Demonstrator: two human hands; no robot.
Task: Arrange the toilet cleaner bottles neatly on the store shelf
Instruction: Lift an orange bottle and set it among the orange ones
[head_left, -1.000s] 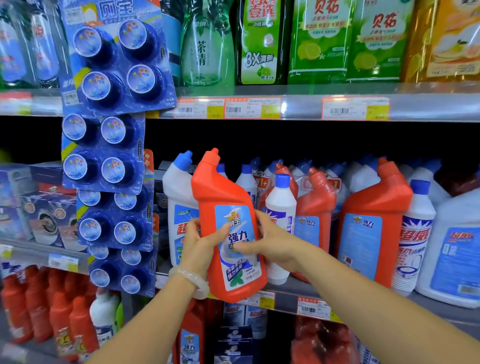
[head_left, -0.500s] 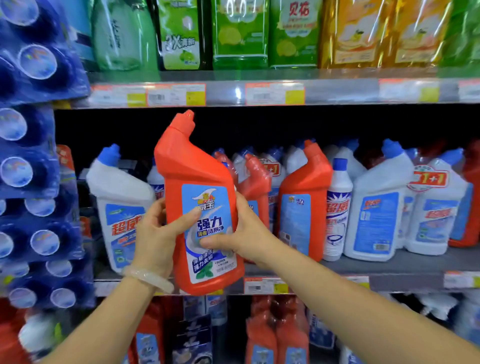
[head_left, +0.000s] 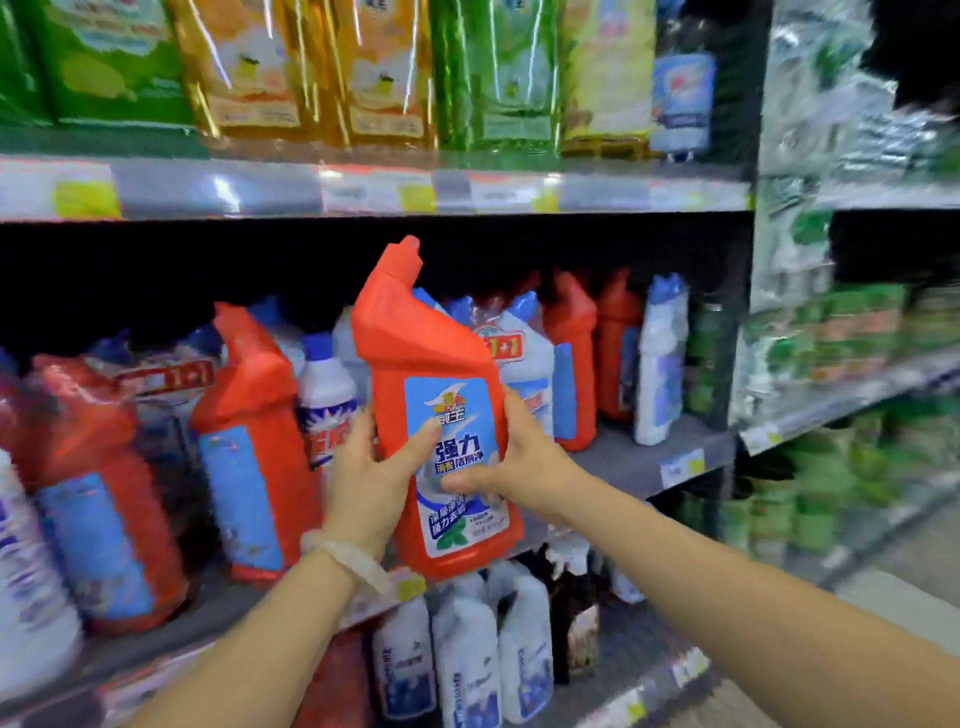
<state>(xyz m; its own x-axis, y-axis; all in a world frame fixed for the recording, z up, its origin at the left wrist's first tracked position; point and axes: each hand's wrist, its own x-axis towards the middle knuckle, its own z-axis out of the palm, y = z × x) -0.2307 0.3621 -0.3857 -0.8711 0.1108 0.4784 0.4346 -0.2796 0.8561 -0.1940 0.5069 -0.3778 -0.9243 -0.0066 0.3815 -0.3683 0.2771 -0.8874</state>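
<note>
- While you hold the red bottle (head_left: 431, 364) up with both hands, it hangs in the air in front of the middle shelf (head_left: 644, 452). It leans a little, with its bent neck on top and its blue label facing you.
- Far to the left of the red bottle, a big white bottle (head_left: 31, 597) stands at the edge of the view, all blurry.
- Left of the red bottle, a wrapped red pack (head_left: 98, 493) in clear plastic has a "1+1" tag.
- Nearer on the left stands a second red one (head_left: 249, 457). A small white bottle (head_left: 324, 384) with a blue cap is between it and the red bottle.
- Your left hand (head_left: 371, 478) grips the red bottle's left side, thumb lying across the label. A pale bracelet (head_left: 345, 558) sits on that wrist.
- Straight above the red bottle, yellow bags (head_left: 384, 78) stand on the top shelf.
- Your right hand (head_left: 524, 462) grips the red bottle's right side, thumb on the label too.
- Just behind the red bottle on the right are tagged white bottles (head_left: 524, 353).
- Further right of the red bottle stand two more red ones (head_left: 574, 364) and a tall white bottle (head_left: 660, 364).
- Far right of the red bottle, green packs (head_left: 831, 338) are too blurry to read.
</note>
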